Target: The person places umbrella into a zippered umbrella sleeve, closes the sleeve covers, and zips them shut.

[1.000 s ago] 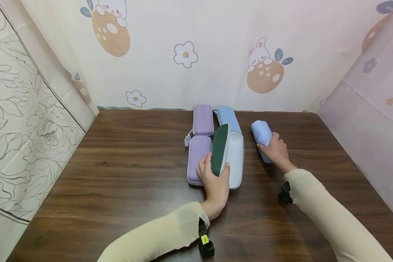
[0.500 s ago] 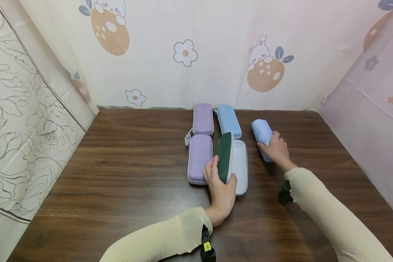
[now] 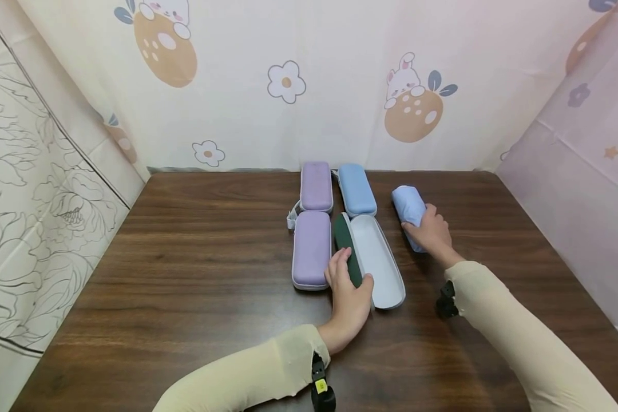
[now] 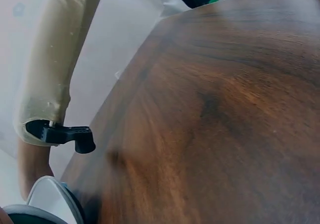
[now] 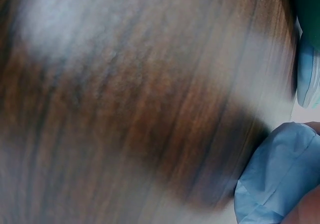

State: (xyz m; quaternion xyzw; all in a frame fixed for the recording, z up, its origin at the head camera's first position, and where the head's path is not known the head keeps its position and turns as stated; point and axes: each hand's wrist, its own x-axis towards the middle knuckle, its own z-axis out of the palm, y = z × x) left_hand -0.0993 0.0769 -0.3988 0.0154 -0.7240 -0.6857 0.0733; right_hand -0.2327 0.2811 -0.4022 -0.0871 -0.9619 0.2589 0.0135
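Observation:
In the head view my left hand (image 3: 349,306) grips the near end of an open zip case (image 3: 378,260), thumb on the white inside and fingers over the dark green shell. One half tilts up on the left; the white-lined half faces upward. My right hand (image 3: 432,233) holds the near part of a light blue rolled fabric bundle (image 3: 409,204) on the table. The bundle (image 5: 280,176) shows creased cloth in the right wrist view, with fingertips beside it. In the left wrist view only the open case's edge (image 4: 52,201) shows, at lower left.
Left of the open case lie two closed purple cases (image 3: 311,246), one behind the other, with a grey strap (image 3: 292,217). A closed blue case (image 3: 357,189) lies just beyond the open one. A printed curtain (image 3: 335,114) hangs behind the brown wooden table (image 3: 211,257).
The open green case has moved toward me and turned, its near end swinging right. Its halves spread wider. My left hand has moved with it; the right hand and bundle barely moved.

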